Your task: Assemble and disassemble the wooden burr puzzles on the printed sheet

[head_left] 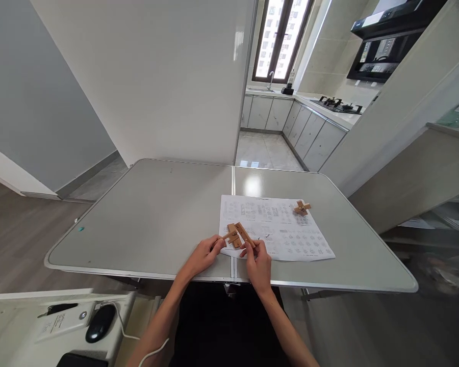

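Observation:
My left hand [207,253] is closed on the end of a wooden puzzle piece [229,235] with a dark mark on it. Between the fingers of my right hand [258,259] is another wooden stick piece [245,234], slanting up and to the left. Both pieces meet over more notched wooden pieces [235,241]; whether they interlock there I cannot tell. Beneath them lies a white instruction sheet [273,239] printed with rows of small diagrams. Toward the sheet's upper right sits a small cluster of wooden pieces [302,208], crossed over one another.
The grey folding table [156,214] has a seam down its middle. A small green bit [81,229] lies near its left edge. At lower left, a white surface holds a black mouse [100,323] and a white box [67,321]. A kitchen counter [302,102] is beyond.

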### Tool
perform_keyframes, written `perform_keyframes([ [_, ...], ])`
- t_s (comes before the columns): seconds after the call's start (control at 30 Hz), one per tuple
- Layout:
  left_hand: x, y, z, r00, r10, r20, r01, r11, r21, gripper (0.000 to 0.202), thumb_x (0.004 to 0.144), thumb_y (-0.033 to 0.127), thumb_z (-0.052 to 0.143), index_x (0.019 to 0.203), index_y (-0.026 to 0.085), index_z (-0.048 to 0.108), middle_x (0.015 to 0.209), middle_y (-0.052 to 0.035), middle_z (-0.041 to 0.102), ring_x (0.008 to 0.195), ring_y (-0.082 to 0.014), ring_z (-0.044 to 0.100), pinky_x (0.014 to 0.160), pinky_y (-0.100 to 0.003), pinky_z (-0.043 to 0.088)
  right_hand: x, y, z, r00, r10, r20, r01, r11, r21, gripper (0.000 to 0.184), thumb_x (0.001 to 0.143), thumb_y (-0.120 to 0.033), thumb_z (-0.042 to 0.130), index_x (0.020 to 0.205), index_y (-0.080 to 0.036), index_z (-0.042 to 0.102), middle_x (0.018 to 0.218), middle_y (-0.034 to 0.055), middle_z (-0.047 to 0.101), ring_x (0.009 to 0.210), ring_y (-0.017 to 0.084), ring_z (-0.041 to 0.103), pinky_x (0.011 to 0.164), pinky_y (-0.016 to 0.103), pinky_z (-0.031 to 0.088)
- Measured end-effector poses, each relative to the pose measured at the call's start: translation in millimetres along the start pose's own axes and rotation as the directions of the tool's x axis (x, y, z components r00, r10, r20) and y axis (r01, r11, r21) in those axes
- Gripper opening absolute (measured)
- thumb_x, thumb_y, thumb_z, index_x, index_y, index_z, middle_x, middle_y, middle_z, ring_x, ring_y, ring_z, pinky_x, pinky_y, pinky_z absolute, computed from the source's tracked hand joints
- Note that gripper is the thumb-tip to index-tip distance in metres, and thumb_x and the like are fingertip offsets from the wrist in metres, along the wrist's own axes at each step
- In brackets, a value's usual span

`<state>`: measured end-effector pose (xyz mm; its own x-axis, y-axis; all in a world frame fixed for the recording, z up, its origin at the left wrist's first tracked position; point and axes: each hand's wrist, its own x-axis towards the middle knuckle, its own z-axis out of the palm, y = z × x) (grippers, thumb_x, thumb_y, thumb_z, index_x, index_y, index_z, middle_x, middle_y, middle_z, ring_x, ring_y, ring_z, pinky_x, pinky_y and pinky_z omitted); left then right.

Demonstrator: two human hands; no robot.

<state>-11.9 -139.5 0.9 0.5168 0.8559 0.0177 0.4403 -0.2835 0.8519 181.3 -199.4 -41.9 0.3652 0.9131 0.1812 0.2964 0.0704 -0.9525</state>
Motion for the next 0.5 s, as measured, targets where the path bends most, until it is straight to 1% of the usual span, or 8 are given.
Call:
perform_keyframes([
  [0.1,0.4,0.8,-0.5,1.0,0.003,0.01,-0.003,1.0,-0.013,0.048,0.105,0.056,0.036,0.089,0.019,0.061,0.075,0.0007,0.056,0.069,-0.016,0.049,0.066,-0.027,0.039,-0.7,-2.7,3.5,0.999,-0.01,0.036,0.011,1.0,-0.021,0.028,0.104,-0.05,0.048,0.097,-0.025,0.056,0.076,0.0022,0.074,0.068,0.022,0.07,0.07,0.033,0.051],
  [0.2,1.2,1.0,-0.3,1.0,0.0,0.011,0.0,1.0,-0.016,0.048,0.105,0.056,0.036,0.09,0.018,0.062,0.072,0.0012,0.054,0.067,-0.0157,0.047,0.063,-0.027,0.039,-1.0,-5.1,8.6,0.998,-0.02,0.065,0.02,1.0,-0.007,0.025,0.104,-0.048,0.048,0.095,-0.025,0.054,0.074,0.0013,0.074,0.069,0.023,0.071,0.072,0.033,0.052],
  [0.33,1.5,1.1,0.0,1.0,0.006,0.018,-0.006,1.0,-0.012,0.048,0.105,0.056,0.036,0.087,0.019,0.06,0.073,0.0011,0.054,0.069,-0.0161,0.048,0.065,-0.027,0.039,-0.7,-6.1,12.7,0.997,-0.011,0.073,0.013,1.0,-0.023,0.024,0.103,-0.048,0.05,0.094,-0.026,0.052,0.073,0.0008,0.074,0.069,0.023,0.071,0.072,0.033,0.051],
  [0.5,0.6,2.4,-1.1,1.0,0.0,0.02,0.0,1.0,-0.011,0.048,0.105,0.056,0.035,0.087,0.019,0.06,0.073,0.0009,0.055,0.07,-0.0164,0.049,0.064,-0.027,0.039,-1.1,-5.9,11.3,0.996,-0.021,0.082,0.024,0.999,-0.031,0.027,0.103,-0.051,0.049,0.094,-0.026,0.052,0.072,0.0007,0.073,0.07,0.024,0.071,0.072,0.033,0.051],
])
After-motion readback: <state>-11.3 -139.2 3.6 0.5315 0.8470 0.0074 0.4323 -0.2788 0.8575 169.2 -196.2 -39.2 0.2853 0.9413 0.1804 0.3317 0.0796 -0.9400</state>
